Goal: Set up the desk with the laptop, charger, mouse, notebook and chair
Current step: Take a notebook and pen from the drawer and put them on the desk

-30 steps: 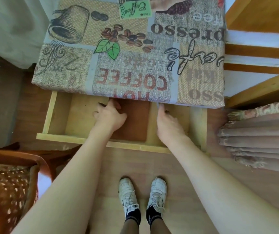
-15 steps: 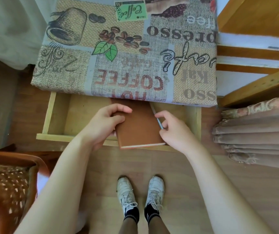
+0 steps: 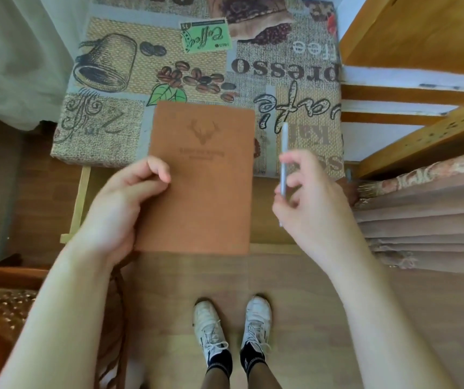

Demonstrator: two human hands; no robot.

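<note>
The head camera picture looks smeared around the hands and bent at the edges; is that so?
Head view: yes, the left hand on the brown notebook and the right hand holding the pen are motion-blurred; the printed tablecloth and white shoes look sharper. Wide-angle bending curves the wooden shelves. Soft daylight, no harsh glare.

Head-worn view, steeply down over desk [image 3: 169, 66] edge and floor [image 3: 309, 290].

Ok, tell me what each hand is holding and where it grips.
Left hand grips the brown notebook by its left edge. Right hand pinches the silver pen around its lower half.
</note>
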